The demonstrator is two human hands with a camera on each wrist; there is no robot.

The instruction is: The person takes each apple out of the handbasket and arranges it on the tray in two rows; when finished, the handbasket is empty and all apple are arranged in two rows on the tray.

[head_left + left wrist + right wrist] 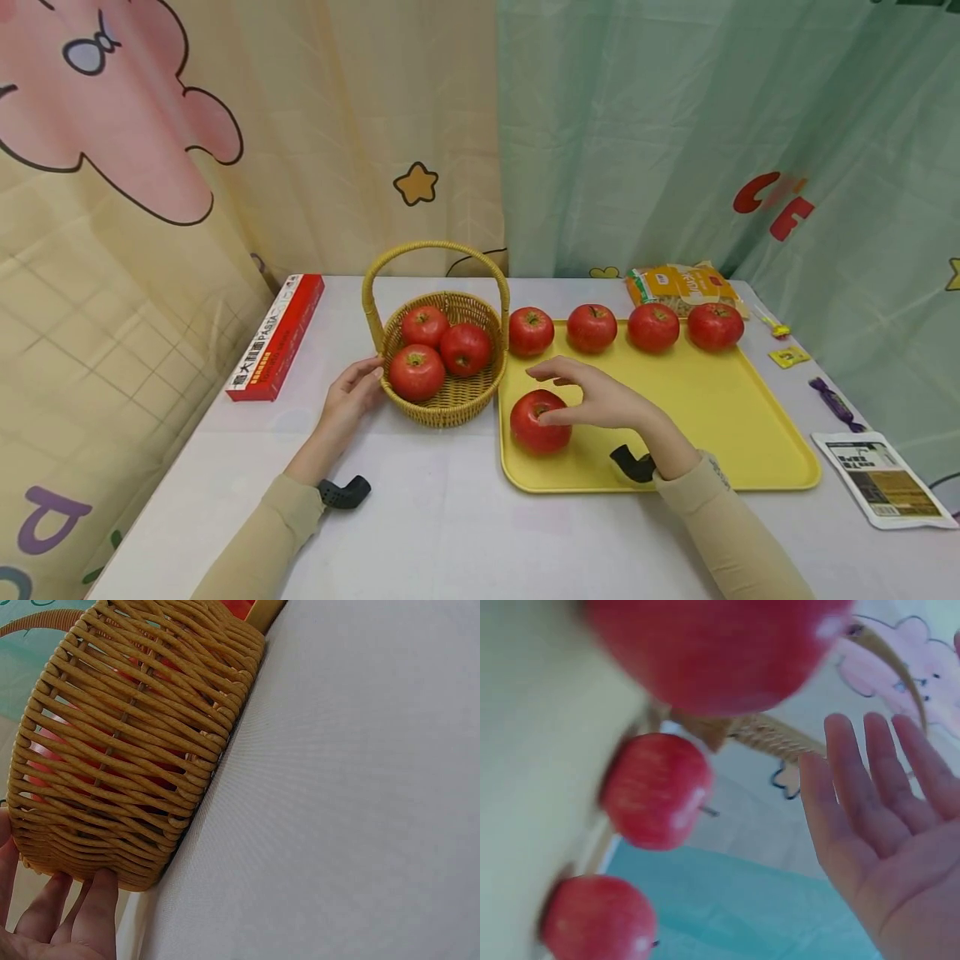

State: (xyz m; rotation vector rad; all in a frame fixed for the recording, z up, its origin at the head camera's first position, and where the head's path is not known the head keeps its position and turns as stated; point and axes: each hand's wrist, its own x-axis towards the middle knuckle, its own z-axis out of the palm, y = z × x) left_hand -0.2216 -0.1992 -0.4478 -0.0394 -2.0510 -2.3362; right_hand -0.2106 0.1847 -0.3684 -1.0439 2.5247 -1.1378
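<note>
A wicker basket (442, 414) with a tall arched handle stands left of centre and holds three red apples (417, 372). My left hand (352, 396) touches the basket's left side; in the left wrist view its extended fingers (96, 911) rest against the woven wall. Above a single red apple (536, 433) at the near left corner of the yellow tray (675, 417) hovers my right hand (600, 398). Its fingers (844, 761) are spread apart from the thumb, and the palm faces the apple without gripping it.
Several more apples (592, 327) line the tray's far edge. Behind them lies an orange pasta bag (686, 287). A red pasta box (276, 337) is at the left; wrapped candies (789, 357) and a white packet (883, 481) lie along the right. Curtains (645, 142) hang behind the table.
</note>
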